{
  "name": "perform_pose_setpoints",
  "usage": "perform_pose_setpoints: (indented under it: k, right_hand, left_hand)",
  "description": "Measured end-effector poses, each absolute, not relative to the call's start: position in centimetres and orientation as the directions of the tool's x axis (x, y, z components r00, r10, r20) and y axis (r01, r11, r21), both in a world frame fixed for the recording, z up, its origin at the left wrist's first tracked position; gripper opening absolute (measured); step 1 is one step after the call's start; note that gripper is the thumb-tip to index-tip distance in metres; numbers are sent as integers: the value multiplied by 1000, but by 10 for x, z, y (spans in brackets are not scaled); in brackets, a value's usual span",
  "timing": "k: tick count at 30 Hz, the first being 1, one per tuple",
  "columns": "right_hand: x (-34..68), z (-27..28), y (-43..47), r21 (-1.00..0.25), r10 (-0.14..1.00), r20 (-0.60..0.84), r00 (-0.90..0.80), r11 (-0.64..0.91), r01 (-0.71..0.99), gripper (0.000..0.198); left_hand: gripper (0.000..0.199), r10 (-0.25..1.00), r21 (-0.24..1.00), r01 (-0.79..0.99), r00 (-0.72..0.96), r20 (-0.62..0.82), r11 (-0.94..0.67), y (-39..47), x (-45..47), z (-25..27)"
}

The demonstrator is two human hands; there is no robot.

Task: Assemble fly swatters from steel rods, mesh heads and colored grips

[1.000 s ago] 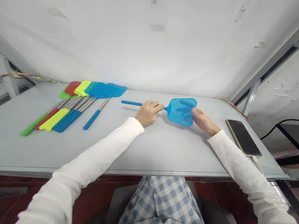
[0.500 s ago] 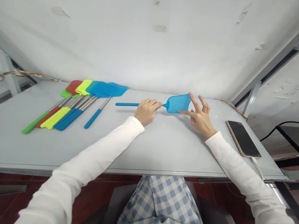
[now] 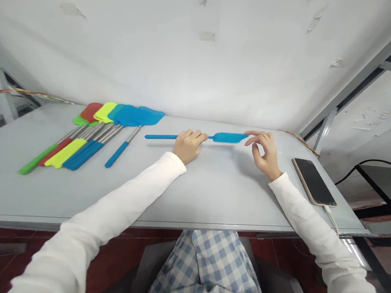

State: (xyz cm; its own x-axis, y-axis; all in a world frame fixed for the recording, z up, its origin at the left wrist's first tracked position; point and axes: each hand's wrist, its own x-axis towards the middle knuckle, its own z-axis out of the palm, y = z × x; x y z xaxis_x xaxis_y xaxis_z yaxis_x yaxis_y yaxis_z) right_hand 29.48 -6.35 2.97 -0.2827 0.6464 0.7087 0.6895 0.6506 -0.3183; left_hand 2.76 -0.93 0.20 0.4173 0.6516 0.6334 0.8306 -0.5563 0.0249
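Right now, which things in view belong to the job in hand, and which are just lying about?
In the job:
- blue fly swatter, gripped by the left hand, right hand at its head
- other swatters, probably: same kind

Lying about:
- phone
- white cable

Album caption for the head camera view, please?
Left hand holds a blue fly swatter, right hand at its tip, more swatters to the left.
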Motion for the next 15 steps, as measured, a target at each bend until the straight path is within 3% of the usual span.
perform_pose_setpoints:
  k: [2,5,9,12,15]
  right_hand:
    - [294,27,-62,-311,628,679,-380,715,627,36]
    - [291,22,-57,-191,646,552,-528,714,673,41]
    - [290,21,-52,-96,727,496,-474,588,803,46]
    - [292,23,-50,-291,770,500,-396,580,760,48]
    - [292,24,-50,-720,847,417,-331,530,449,56]
  left_hand:
    - [29,646,33,837,396,653,-547,-9,28,2]
    - [28,602,8,810,428,675,-586,-10,29,2]
    - [29,531,11,776,421,736,-631,-12,29,1]
    - [30,454,-20,693,494,742,-721,-11,29,-1]
    - [31,369,-89,574,630,684,-814,-9,30,-3]
